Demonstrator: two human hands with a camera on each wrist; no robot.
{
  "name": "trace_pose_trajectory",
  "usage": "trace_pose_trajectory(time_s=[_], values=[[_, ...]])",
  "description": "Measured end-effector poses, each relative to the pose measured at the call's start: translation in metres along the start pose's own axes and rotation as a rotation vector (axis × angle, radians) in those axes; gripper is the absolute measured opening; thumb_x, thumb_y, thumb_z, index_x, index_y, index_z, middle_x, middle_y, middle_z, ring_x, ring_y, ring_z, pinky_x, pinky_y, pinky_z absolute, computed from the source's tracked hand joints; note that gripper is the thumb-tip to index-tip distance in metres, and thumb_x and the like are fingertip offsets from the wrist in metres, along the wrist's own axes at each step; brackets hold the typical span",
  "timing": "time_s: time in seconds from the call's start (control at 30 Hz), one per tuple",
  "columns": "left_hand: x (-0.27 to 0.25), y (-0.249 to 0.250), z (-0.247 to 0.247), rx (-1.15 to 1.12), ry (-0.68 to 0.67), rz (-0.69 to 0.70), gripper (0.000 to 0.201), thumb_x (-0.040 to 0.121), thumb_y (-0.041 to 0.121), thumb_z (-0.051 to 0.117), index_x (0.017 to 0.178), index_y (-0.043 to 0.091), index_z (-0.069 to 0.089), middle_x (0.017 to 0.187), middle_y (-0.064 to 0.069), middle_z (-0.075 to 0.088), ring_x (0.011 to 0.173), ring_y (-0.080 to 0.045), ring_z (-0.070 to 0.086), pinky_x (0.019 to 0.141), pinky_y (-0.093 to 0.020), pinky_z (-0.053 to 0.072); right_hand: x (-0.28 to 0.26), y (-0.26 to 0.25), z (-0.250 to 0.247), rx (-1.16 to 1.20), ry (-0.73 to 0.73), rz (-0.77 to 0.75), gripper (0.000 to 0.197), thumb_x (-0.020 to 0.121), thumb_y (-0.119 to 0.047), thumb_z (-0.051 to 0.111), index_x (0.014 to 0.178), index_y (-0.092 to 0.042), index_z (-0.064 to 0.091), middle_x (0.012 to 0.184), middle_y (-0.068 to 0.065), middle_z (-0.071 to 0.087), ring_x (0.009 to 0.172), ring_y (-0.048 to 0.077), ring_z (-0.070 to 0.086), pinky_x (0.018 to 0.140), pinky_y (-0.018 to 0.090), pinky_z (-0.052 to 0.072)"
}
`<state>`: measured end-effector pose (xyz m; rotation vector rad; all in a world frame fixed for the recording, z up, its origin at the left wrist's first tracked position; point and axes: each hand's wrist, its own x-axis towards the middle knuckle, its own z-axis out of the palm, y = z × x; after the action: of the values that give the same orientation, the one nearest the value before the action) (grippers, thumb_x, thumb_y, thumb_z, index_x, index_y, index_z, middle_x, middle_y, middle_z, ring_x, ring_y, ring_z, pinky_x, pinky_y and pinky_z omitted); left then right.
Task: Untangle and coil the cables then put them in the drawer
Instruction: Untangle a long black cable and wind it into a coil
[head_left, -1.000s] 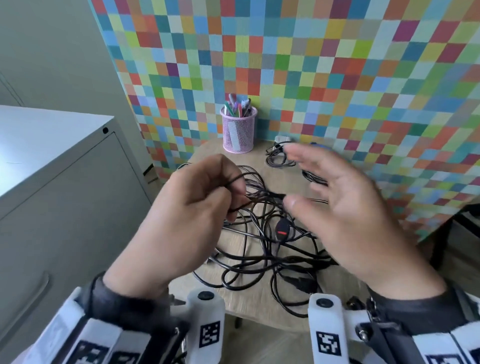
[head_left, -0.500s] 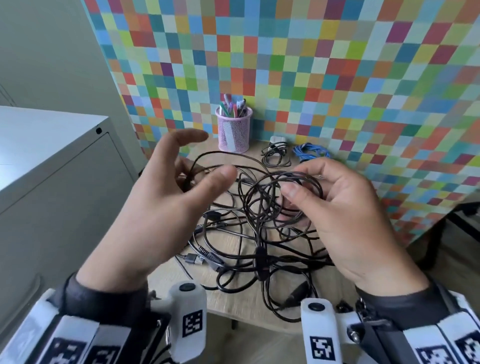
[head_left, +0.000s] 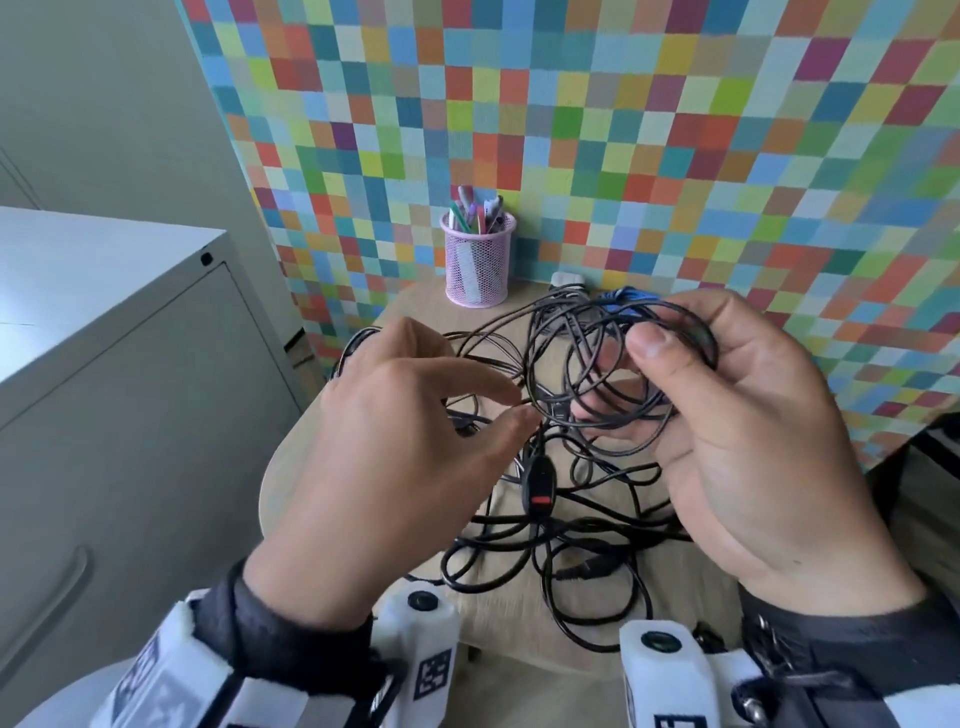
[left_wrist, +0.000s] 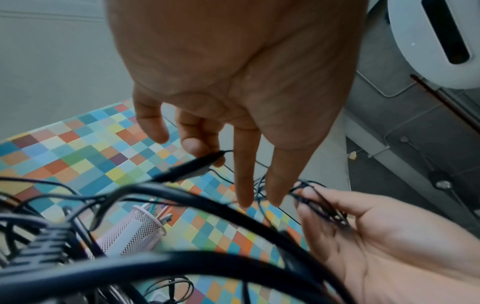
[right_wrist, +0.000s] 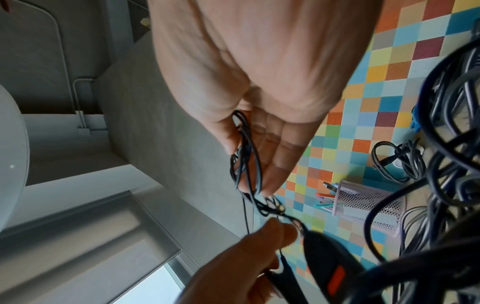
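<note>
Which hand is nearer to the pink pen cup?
Right. The right hand holds cable loops just in front of the pink pen cup; the left hand sits lower and leftward.

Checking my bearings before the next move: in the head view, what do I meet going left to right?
Grey cabinet → left hand → inline switch with the red mark on the cable tangle → right hand, holding thin black cable loops.
</note>
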<state>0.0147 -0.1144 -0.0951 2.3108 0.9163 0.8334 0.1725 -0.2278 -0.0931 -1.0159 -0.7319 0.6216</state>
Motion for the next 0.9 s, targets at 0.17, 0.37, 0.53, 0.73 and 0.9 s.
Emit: trace_pose_trajectory(time_s=[0.17,0.37,0.53,0.73,0.9], values=[[-0.002,0.001,0.000,0.233,-0.238,-0.022,0.057,0.064,0.094,0.046,0.102,0.058,0.071,0.163,0.019,0.019,0.151,-0.013,0.019,0.122,-0.049,0.030,-0.001,-0.005,-0.001,0.068,0.002,0.006,0.011,0.086,-0.017,0.063,0.095,-0.014,0.059,0.083,0.012,0.069,0.066,0.027,0.069,0.061,0.038,0.059],[-0.002,0.004,-0.004,0.143,-0.249,-0.006,0.022,0.077,0.067,0.063,0.092,0.054,0.072,0.169,0.018,0.007,0.155,-0.009,0.012,0.122,-0.031,0.018,0.005,-0.002,-0.010,-0.027,0.072,-0.049,0.012,0.098,-0.008,0.057,0.097,-0.017,0.063,0.081,0.005,0.064,0.063,0.021,0.063,0.057,0.034,0.056],[0.004,-0.006,-0.016,-0.022,0.042,0.011,0.015,0.085,0.055,0.062,0.093,0.044,0.069,0.131,0.007,0.046,0.127,-0.012,0.049,0.112,-0.037,0.042,0.011,0.003,-0.025,-0.176,0.075,-0.103,0.033,0.104,-0.003,0.053,0.115,-0.022,0.077,0.100,0.005,0.071,0.086,0.022,0.061,0.061,0.030,0.057],[0.004,0.002,-0.023,-0.270,0.096,0.007,0.010,0.096,0.040,0.058,0.101,0.037,0.066,0.082,0.011,0.072,0.075,-0.012,0.070,0.071,-0.043,0.058,0.008,0.009,-0.020,-0.253,-0.032,-0.064,0.029,0.099,-0.003,0.060,0.105,-0.026,0.077,0.090,0.008,0.067,0.081,0.017,0.061,0.061,0.027,0.056],[-0.003,0.006,-0.019,-0.212,0.005,0.052,0.018,0.093,0.036,0.065,0.106,0.045,0.072,0.077,0.027,0.069,0.064,0.001,0.064,0.062,-0.017,0.045,0.002,0.012,-0.009,-0.224,-0.196,-0.025,0.019,0.095,-0.024,0.060,0.110,-0.023,0.071,0.105,0.016,0.070,0.099,0.023,0.067,0.088,0.042,0.055]])
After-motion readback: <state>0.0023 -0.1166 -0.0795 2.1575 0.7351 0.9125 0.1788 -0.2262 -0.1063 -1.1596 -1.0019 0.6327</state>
